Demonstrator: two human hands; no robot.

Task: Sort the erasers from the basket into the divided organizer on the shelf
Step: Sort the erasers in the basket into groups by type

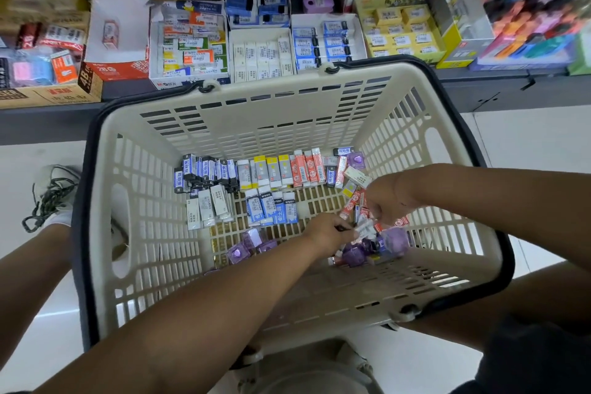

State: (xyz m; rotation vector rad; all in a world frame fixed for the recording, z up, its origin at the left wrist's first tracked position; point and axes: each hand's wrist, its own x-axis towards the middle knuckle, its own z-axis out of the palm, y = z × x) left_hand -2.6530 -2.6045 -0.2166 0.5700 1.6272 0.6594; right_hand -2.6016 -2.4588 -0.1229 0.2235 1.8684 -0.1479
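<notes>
While both hands work low in the basket [134, 189], the rows already lined up lie to the left of the grip: white erasers [209, 206] farthest out, blue-sleeved erasers [271, 209] nearer the fingers, and a few purple erasers [252, 241] just beside the left wrist. The left hand [329, 232] has its fingers curled and appears to pinch a small white-wrapped eraser [364, 229] at the near edge of the loose pile [380, 245]. Just beyond it and to its right, the right hand [383, 198] hangs with fingers curled down among the red-sleeved erasers [351, 209]. I cannot tell whether it has one pinched or is only raking through them. More purple pieces sit under and to the right of both hands.

These look like light, stiff little blocks, unlikely to be damaged by a firm squeeze. Their paper sleeves and film wrap probably make them slippery, so a pinch across the two long faces at mid-length should hold best. Several of one kind could be stacked and carried together. The divided organizer [262, 51] stands on the shelf well beyond the grip, past the basket's far wall.
</notes>
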